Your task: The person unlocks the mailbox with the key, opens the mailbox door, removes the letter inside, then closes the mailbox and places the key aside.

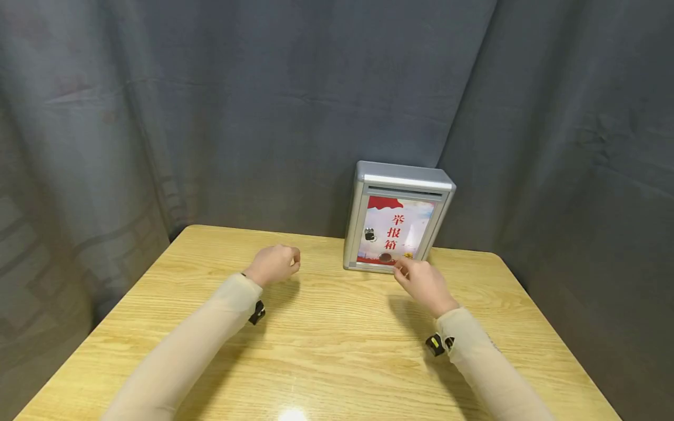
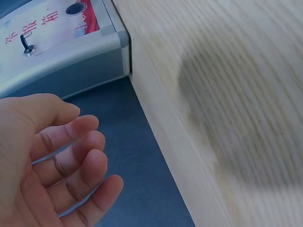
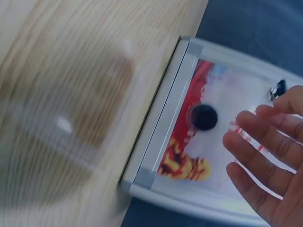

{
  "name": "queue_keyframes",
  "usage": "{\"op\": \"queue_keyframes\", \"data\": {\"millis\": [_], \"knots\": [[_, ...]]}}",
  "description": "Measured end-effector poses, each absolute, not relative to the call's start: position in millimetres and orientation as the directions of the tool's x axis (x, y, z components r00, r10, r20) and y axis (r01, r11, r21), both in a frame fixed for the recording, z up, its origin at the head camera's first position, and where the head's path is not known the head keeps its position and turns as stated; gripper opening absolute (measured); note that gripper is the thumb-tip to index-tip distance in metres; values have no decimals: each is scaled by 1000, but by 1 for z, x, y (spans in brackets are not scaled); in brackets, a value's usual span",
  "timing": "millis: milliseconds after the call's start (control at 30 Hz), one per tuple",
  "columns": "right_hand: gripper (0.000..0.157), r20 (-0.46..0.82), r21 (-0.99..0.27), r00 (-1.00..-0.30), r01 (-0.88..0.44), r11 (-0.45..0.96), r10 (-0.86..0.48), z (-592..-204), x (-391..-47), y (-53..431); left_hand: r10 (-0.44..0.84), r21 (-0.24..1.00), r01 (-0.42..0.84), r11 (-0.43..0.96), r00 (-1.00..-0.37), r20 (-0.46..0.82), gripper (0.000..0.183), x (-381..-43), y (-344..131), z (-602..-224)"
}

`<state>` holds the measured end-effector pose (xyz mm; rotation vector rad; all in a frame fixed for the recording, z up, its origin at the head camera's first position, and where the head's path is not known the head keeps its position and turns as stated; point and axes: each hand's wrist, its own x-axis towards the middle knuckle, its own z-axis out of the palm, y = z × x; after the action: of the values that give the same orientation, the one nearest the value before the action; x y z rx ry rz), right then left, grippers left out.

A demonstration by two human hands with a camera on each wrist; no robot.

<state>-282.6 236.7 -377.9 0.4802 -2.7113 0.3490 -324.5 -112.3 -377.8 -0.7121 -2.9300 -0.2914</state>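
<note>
The box (image 1: 388, 207) is standing near the far edge of the worktop (image 1: 326, 339), with the right hand (image 1: 421, 283), empty and its fingers loosely bent, hovering before the lower front, and the left hand (image 1: 272, 264), equally empty and relaxed, hanging off to the left. Careful work here is probably calling for slow fingertips clear of the key (image 2: 24, 42), and a free left hand for steadying the box. The left wrist view is showing the key jutting out sharply, while only the head view is revealing the slot (image 1: 404, 192).
</note>
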Motion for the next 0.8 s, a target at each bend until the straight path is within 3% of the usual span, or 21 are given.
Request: {"op": "queue_keyframes", "data": {"millis": [233,500,667,800], "knots": [[18,349,-273,-923,-264,925,-161,-380,-298,275,404,269,417,868,-909,106,19,-337,-101,-371],[31,239,-487,-971,-97,868,26,-374,-318,323,372,466,386,796,-920,126,20,-361,-79,-371],[37,190,-630,-981,-95,771,34,-374,-329,333,318,621,345,704,-935,158,23,-372,-61,-381],[49,114,-786,-993,-107,610,-27,-376,-338,337,252,723,311,617,-948,193,25,-376,-46,-388]]}}
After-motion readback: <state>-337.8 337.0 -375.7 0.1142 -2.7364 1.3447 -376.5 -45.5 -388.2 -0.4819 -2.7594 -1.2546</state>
